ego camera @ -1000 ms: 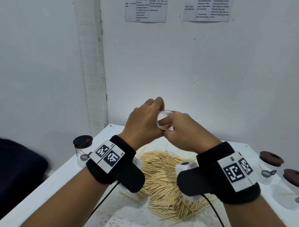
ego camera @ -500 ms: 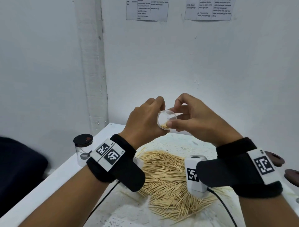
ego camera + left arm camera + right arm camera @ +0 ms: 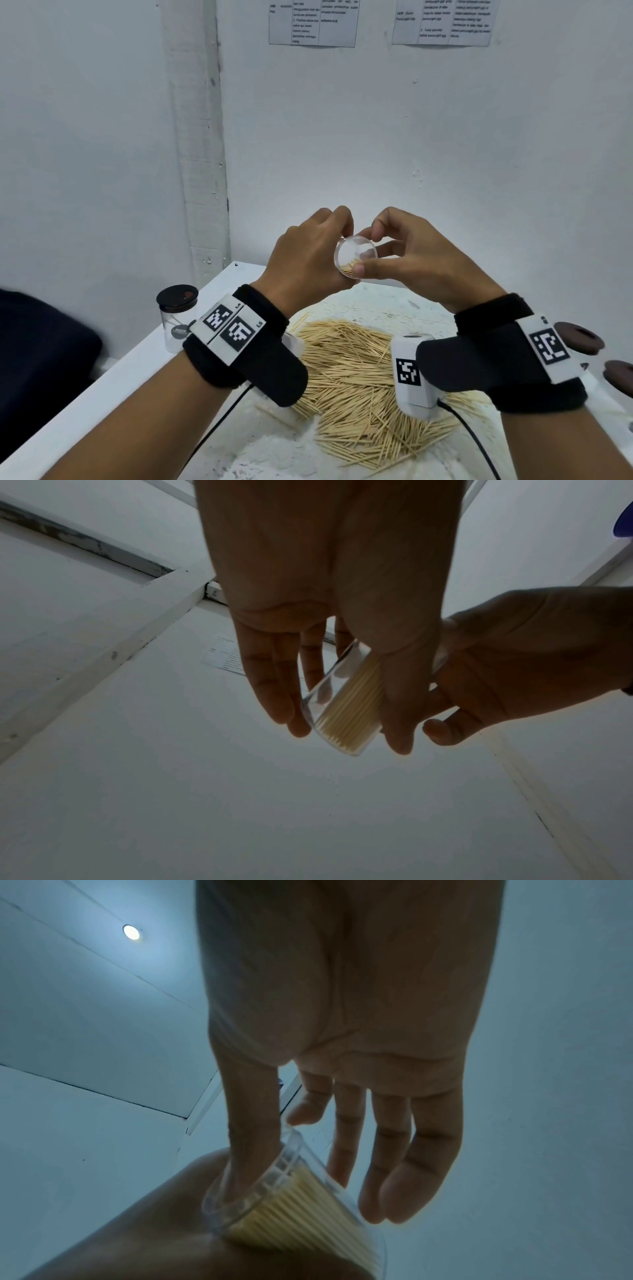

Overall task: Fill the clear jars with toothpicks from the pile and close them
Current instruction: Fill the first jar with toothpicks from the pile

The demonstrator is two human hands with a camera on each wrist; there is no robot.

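Right hand (image 3: 407, 253) now risen to the rim of the tilted clear jar (image 3: 355, 255) gripped in left hand (image 3: 308, 253), thumb inside levelling toothpicks (image 3: 352, 710); filling nearly through.

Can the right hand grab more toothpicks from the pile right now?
Probably not yet. The right hand is up at the mouth of the clear jar, thumb on its rim. The toothpick pile lies uncovered on the table below, so once it lets go, likely yes.

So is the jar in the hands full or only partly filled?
Partly filled: toothpicks fill only one side of the jar; the rest is clear.
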